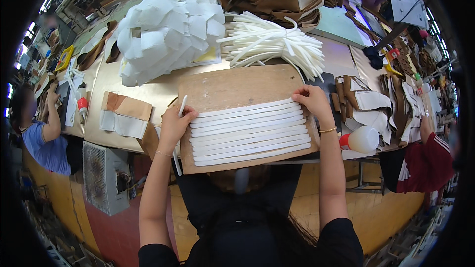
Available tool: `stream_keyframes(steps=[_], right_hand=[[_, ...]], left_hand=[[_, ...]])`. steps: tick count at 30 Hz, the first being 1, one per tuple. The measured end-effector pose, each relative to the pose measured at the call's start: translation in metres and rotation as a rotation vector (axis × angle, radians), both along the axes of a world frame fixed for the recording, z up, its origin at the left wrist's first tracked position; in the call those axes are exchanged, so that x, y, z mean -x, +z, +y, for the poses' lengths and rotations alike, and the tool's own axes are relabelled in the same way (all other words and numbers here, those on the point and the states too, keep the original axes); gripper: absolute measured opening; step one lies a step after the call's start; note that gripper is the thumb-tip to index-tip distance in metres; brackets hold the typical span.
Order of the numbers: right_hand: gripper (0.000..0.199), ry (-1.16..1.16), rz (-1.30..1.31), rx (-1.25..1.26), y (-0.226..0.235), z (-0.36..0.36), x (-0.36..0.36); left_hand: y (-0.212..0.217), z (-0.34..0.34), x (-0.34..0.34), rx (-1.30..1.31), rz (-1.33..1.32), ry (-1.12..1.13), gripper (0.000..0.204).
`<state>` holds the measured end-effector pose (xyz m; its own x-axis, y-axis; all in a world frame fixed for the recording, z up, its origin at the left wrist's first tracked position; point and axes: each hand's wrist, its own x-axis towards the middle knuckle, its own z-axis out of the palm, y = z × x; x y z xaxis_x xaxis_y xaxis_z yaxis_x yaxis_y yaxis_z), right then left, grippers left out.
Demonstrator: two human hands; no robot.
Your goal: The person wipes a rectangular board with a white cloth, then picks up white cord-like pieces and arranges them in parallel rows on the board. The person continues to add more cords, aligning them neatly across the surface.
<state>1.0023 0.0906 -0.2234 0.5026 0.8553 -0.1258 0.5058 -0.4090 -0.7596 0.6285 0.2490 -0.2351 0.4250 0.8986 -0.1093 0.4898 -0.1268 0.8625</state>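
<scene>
We are pressing our curled left hand (174, 124) and right hand (312, 100) against the two ends of the white strips (250, 132) lying in a row on the near board (232, 86), the left fingers pinching a thin white stick (182, 105), with the strip bundle (269, 42) lying farther off.

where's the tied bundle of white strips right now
In the head view the tied bundle of white strips lies on the table just beyond the wooden board, right of the heap of white cut pieces.
</scene>
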Motion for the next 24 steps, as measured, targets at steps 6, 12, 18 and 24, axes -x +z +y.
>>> stream_keyframes(steps=[6,12,18,24], right_hand=[[0.014,0.007,-0.036,-0.003,0.001,0.0,0.006],[0.017,0.013,-0.213,-0.033,0.002,-0.002,0.012],[0.018,0.0,-0.36,-0.239,0.02,0.0,0.053],[0.026,0.382,0.198,-0.327,0.062,0.008,0.144]], left_hand=[[0.0,-0.001,-0.001,0.029,0.009,-0.001,0.017],[0.01,-0.006,-0.003,-0.086,0.199,-0.039,0.019],[0.038,-0.018,0.0,0.351,-0.221,-0.04,0.033],[0.082,-0.044,-0.003,0.986,-0.696,-0.368,0.04]])
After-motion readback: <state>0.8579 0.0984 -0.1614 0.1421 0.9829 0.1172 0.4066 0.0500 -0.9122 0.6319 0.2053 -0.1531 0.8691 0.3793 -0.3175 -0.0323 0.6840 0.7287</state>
